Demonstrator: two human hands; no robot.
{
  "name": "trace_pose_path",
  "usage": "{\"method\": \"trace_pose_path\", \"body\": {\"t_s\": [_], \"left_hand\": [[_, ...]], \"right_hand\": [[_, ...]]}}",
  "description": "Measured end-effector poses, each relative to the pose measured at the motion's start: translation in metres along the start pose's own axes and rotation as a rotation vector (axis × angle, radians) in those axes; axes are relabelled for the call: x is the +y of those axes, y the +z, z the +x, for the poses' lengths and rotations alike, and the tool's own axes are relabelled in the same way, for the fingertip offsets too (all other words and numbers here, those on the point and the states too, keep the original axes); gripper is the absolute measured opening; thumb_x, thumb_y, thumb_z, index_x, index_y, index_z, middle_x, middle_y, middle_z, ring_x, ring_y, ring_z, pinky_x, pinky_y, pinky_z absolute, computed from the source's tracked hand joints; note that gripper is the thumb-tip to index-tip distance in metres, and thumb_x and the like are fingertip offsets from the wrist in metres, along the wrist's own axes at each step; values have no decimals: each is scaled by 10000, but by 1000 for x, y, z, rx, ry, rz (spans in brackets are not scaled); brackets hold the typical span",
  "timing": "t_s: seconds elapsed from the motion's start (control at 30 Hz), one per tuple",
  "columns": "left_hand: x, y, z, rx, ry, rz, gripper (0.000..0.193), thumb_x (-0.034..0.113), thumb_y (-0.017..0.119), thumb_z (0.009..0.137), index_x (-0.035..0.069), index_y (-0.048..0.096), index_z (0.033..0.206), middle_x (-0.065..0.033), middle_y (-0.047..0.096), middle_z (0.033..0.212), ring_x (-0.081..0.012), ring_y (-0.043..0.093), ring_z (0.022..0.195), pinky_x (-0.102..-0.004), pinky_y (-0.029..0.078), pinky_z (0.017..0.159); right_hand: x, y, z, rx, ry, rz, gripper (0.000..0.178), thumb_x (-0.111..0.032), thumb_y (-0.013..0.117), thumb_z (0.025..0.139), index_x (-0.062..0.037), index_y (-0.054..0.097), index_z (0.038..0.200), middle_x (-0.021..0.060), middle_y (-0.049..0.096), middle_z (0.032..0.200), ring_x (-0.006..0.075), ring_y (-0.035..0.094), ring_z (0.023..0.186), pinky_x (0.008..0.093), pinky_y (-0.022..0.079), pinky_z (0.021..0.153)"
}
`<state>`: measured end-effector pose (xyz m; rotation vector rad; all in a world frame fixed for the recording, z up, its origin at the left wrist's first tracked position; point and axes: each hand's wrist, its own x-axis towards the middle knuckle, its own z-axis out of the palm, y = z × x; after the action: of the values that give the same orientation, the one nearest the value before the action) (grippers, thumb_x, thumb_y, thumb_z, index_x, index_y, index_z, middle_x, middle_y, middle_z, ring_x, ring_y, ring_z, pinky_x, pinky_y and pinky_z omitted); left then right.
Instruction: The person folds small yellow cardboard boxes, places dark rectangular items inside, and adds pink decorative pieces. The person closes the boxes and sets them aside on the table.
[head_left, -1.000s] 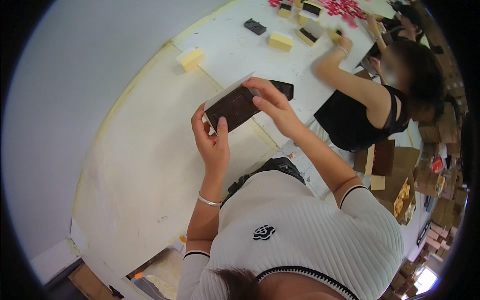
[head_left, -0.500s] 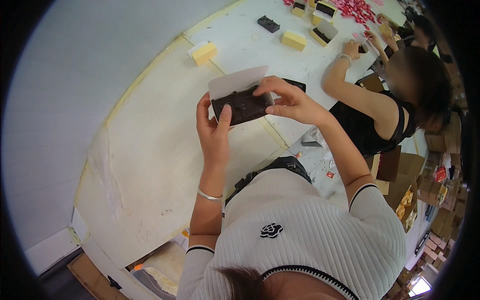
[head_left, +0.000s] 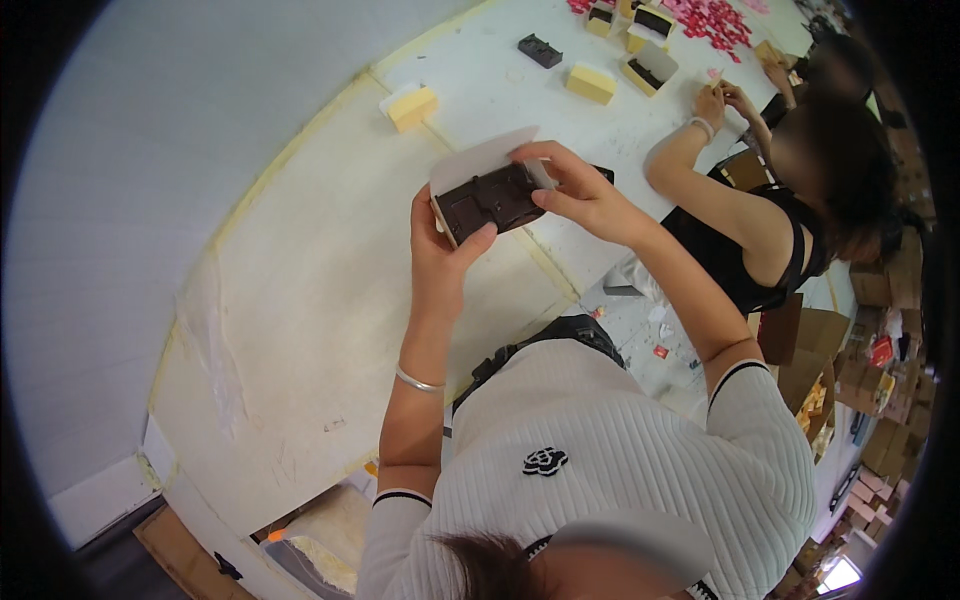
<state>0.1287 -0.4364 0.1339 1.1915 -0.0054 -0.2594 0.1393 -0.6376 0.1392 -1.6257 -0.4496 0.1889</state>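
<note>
Holds an open, white-flapped cardboard box with a dark-brown moulded insert between left hand and right hand. Shows pale-yellow cardboard boxes on a white table.

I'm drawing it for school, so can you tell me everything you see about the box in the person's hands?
The box looks like thin card, with a white flap standing open along its far side. A shiny dark brown tray with moulded hollows, perhaps plastic, fills the opening. It's held slanting above the pale table. The left hand holds its left end, thumb at the near edge; the right hand's fingers touch its right end.
</note>
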Motion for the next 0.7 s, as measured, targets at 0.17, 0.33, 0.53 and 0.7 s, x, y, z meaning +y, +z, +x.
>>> {"method": "trace_pose_path", "body": {"t_s": [0.17, 0.33, 0.53, 0.7], "left_hand": [[3, 14, -10, 70, 177, 56, 661, -19, 646, 716, 51, 276, 1259, -86, 401, 1180, -185, 449, 1092, -310, 405, 925], [-23, 22, -10, -17, 313, 71, 690, -36, 643, 715, 97, 264, 1276, -77, 405, 1191, -181, 425, 1118, -302, 383, 934], [-26, 9, -1, -19, 194, 78, 667, -24, 630, 728, 104, 269, 1274, -86, 439, 1164, -166, 472, 1047, -280, 403, 887], [-99, -20, -4, 152, -159, 64, 569, -6, 530, 786, 95, 229, 1259, -125, 414, 1139, -222, 521, 1002, -317, 525, 749]], "right_hand": [[-5, 15, -1, 283, 365, 388, 541, -147, 576, 832, -74, 318, 1301, 186, 442, 1201, 196, 532, 1029, 341, 476, 833], [15, 25, -1, 333, 322, 521, 379, -68, 528, 799, -21, 456, 1168, 94, 567, 1008, 154, 575, 852, 288, 518, 696], [25, 29, 9, 343, 317, 338, 299, -64, 551, 800, -34, 491, 1091, 52, 560, 844, 112, 541, 652, 231, 461, 526], [95, 46, -21, 294, 518, 217, 278, -125, 574, 830, -33, 460, 1067, 34, 518, 708, 94, 493, 511, 230, 418, 433]]}}
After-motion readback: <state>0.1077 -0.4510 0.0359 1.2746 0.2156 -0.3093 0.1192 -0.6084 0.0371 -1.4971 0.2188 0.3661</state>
